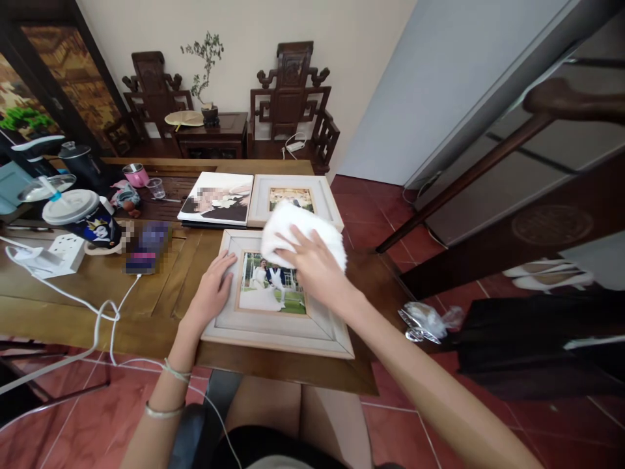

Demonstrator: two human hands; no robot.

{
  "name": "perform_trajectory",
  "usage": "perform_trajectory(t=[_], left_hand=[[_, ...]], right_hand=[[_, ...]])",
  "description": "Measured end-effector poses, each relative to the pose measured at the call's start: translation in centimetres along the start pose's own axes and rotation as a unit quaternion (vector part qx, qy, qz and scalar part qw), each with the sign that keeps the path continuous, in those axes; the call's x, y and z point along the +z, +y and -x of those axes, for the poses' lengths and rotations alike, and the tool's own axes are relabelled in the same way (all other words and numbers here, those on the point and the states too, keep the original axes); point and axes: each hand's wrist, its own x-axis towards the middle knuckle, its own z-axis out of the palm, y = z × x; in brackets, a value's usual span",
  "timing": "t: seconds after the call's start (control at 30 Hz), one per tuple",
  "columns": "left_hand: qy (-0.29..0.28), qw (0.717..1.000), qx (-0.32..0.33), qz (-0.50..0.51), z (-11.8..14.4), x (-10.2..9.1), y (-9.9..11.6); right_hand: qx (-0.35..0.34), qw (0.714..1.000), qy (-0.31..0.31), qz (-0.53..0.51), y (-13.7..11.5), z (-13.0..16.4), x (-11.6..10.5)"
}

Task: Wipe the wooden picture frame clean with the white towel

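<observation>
A white-framed photo (273,326) lies flat on the wooden table (146,306) in front of me. My left hand (212,290) rests flat on the frame's left border, fingers spread. My right hand (312,264) presses a white cloth (300,228) onto the upper right part of the frame's glass. A second white frame (293,195) and a photo book (217,198) lie side by side just beyond it.
On the left of the table stand a lidded cup (85,218), a white power strip (66,251) with cables (105,312), a kettle (78,159) and a pink mug (135,174). Carved chairs (290,98) stand behind. A crumpled plastic wrapper (430,320) lies at the right.
</observation>
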Motion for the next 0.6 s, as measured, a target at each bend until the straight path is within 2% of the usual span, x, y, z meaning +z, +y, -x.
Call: perform_trajectory(t=[0.13, 0.23, 0.33, 0.5, 0.6], left_hand=[[0.006, 1.000, -0.010, 0.007, 0.0, 0.0, -0.2], [0.005, 1.000, -0.007, 0.011, -0.1, 0.1, -0.4], [0.002, 1.000, 0.001, 0.011, -0.1, 0.1, -0.4], [0.005, 1.000, 0.000, 0.009, -0.1, 0.2, -0.3], [0.008, 1.000, -0.001, 0.007, -0.1, 0.3, -0.4]], right_hand=[[-0.082, 0.995, -0.047, -0.011, -2.4, -4.5, 1.0], [-0.082, 0.994, -0.068, -0.023, -2.6, -5.2, 1.6], [-0.050, 0.995, -0.078, -0.029, -0.9, -4.0, 1.5], [0.032, 0.995, -0.094, -0.032, 3.9, -0.2, 0.1], [0.069, 0.990, -0.113, -0.042, 4.9, 2.2, -0.9]])
